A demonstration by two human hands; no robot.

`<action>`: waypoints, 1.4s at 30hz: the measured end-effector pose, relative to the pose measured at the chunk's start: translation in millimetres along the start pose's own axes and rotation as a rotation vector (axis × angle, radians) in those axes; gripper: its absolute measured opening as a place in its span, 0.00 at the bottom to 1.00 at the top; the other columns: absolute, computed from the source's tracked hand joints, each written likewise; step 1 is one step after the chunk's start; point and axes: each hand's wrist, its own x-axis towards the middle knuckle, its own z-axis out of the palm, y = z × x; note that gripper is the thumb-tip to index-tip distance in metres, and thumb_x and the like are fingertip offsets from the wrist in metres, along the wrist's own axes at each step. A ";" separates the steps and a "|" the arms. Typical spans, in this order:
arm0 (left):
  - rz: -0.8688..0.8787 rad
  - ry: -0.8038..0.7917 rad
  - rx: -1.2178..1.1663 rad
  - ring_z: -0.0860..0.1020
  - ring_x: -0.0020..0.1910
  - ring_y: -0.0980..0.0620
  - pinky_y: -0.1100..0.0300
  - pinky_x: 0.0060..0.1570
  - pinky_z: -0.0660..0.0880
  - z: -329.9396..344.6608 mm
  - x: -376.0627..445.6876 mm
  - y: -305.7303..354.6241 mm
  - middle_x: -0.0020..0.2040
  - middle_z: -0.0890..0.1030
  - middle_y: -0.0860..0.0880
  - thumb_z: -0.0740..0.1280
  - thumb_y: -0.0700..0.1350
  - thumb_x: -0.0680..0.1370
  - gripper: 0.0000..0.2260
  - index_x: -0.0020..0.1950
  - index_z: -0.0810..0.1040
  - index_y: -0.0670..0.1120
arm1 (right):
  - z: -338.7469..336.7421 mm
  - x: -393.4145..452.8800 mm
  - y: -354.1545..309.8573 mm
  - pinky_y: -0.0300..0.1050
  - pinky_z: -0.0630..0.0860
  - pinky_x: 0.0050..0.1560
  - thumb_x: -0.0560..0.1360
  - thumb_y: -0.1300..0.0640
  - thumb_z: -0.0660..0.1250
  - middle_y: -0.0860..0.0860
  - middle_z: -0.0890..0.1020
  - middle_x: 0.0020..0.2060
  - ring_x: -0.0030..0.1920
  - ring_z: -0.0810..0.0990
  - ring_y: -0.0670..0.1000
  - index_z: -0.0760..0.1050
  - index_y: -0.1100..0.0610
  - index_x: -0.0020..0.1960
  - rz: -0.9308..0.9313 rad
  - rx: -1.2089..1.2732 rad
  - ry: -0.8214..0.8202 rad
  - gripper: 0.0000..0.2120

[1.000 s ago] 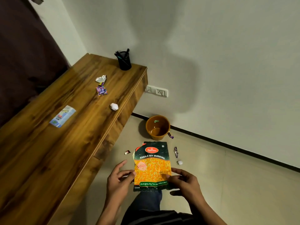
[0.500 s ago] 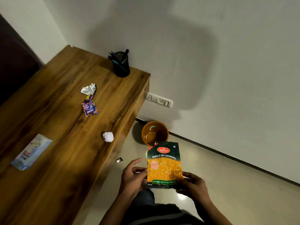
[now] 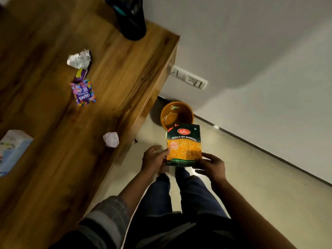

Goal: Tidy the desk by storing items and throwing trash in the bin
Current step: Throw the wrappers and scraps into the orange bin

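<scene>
- Nearest, a person's dark trousers (image 3: 188, 203) and a rolled checked sleeve (image 3: 107, 212) fill the bottom of the view, above a pale floor (image 3: 251, 177).
- Both hands hold a snack packet (image 3: 184, 144) upright by its lower corners: the left hand (image 3: 154, 159) has its fingers (image 3: 164, 153) closed on the left edge, the right hand (image 3: 212, 165) pinches the lower right corner.
- Packet reads "MASALA SEV MURMURA" under a red oval logo; the small line at its foot is too blurred to read.
- Just beyond the packet's top stands an orange bin (image 3: 177, 114) on the floor, against the wall beside the tabletop (image 3: 125, 78).
- Near the tabletop's edge lies a crumpled white paper ball (image 3: 111, 139); at far left, a pale blue box (image 3: 12, 151).
- Further on, a purple "GEMS" wrapper (image 3: 83, 92), a small purple wrapper (image 3: 80, 75) and crumpled foil (image 3: 79, 59).
- Farthest, a black pen holder (image 3: 132, 20); a wall socket (image 3: 188, 79) sits right of the tabletop.
</scene>
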 end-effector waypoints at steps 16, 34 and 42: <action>-0.153 0.145 -0.174 0.83 0.42 0.49 0.63 0.35 0.78 102.4 219.2 -34.1 0.53 0.85 0.41 0.77 0.37 0.75 0.12 0.57 0.83 0.43 | 25.5 290.5 40.0 0.55 0.85 0.45 0.73 0.65 0.76 0.56 0.86 0.34 0.37 0.87 0.57 0.79 0.60 0.60 0.121 -0.320 -0.109 0.16; -0.417 -0.168 -0.327 0.74 0.69 0.36 0.40 0.68 0.72 123.4 336.5 -83.6 0.74 0.69 0.36 0.66 0.66 0.77 0.36 0.78 0.66 0.45 | 63.1 421.2 95.4 0.56 0.85 0.43 0.76 0.37 0.70 0.61 0.75 0.63 0.45 0.88 0.62 0.66 0.52 0.68 0.342 -0.086 -0.227 0.29; -0.446 -0.120 -0.447 0.81 0.62 0.40 0.44 0.67 0.73 117.4 239.8 -83.1 0.65 0.79 0.40 0.64 0.63 0.80 0.28 0.71 0.74 0.44 | 34.0 331.0 63.0 0.65 0.82 0.54 0.76 0.40 0.72 0.60 0.83 0.56 0.46 0.88 0.61 0.75 0.58 0.64 0.295 -0.014 -0.162 0.27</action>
